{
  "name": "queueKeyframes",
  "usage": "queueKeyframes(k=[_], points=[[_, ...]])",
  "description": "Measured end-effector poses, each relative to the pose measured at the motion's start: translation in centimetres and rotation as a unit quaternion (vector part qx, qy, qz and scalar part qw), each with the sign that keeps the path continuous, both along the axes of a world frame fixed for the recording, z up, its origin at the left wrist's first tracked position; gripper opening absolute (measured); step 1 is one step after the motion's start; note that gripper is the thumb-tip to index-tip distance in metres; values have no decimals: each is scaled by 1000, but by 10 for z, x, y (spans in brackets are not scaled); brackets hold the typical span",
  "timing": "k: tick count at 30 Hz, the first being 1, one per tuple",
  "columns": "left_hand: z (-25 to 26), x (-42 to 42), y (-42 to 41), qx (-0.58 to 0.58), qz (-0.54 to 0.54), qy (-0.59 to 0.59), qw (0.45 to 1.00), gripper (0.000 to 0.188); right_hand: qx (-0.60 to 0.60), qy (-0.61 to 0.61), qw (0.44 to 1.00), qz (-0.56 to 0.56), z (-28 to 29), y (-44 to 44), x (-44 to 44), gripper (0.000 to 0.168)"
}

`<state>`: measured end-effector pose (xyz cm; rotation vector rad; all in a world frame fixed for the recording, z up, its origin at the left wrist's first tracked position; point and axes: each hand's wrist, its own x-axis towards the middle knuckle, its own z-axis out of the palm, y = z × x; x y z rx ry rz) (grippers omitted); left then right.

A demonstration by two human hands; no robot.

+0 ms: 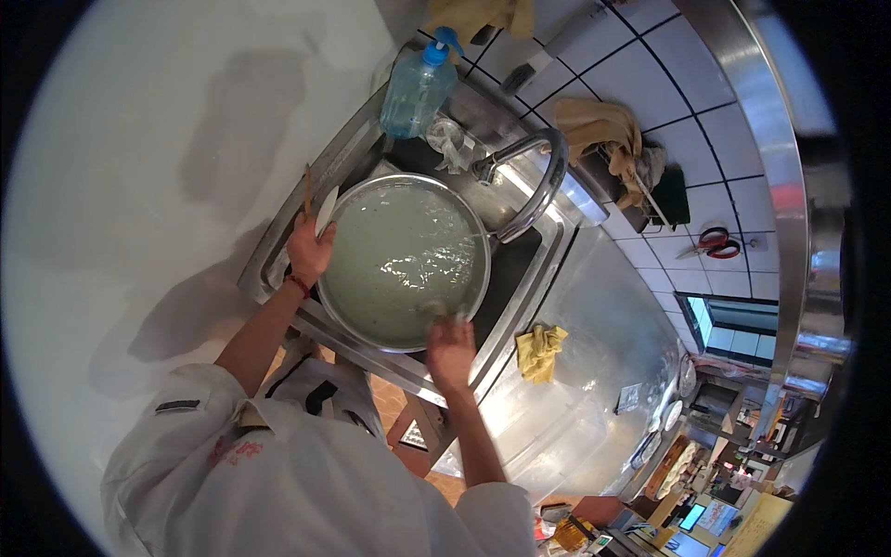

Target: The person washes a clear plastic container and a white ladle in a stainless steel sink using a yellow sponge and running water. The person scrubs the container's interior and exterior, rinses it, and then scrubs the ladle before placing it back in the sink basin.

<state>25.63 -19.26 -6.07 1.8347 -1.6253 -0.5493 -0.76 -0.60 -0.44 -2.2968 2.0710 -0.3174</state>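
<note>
A large round metal basin (411,261) of cloudy greenish water stands in the steel sink (511,313). My left hand (310,247) is at its left rim, closed on a pale flat item (327,209); a thin wooden stick (308,188) rises by the fingers, and whether it is held too I cannot tell. My right hand (451,348), blurred, is over the basin's lower right rim; its fingertips are near the water, and something indistinct beside them is too blurred to name. The curved faucet (550,181) reaches to the basin's right rim, with a thin stream of water.
Behind the sink stands a blue pump bottle (418,90). A yellow cloth (541,353) lies on the steel counter (592,306) to the right. Red-handled scissors (717,244), a brush (529,69) and brown cloths (598,129) hang at the tiled wall. A white wall is at left.
</note>
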Motion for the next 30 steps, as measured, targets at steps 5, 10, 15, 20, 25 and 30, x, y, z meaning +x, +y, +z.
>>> queueKeyframes(k=[5,10,15,20,25,30], points=[[1,1,2,4,6,-2,1000,31,15,-183,983,-30,-31,5,119,15],[4,-3,-3,-11,-3,1,1000,26,137,-249,956,-66,-24,-27,155,14],[8,-4,0,-9,11,-27,1000,24,159,75,983,52,-22,21,32,17],[3,-4,-3,-15,-12,0,1000,24,40,299,941,156,1,-51,-95,39],[10,-2,-3,-20,-4,1,1000,21,65,279,935,209,39,-114,-95,36],[4,0,-1,18,1,54,998,23,181,202,944,188,35,-36,-50,38]])
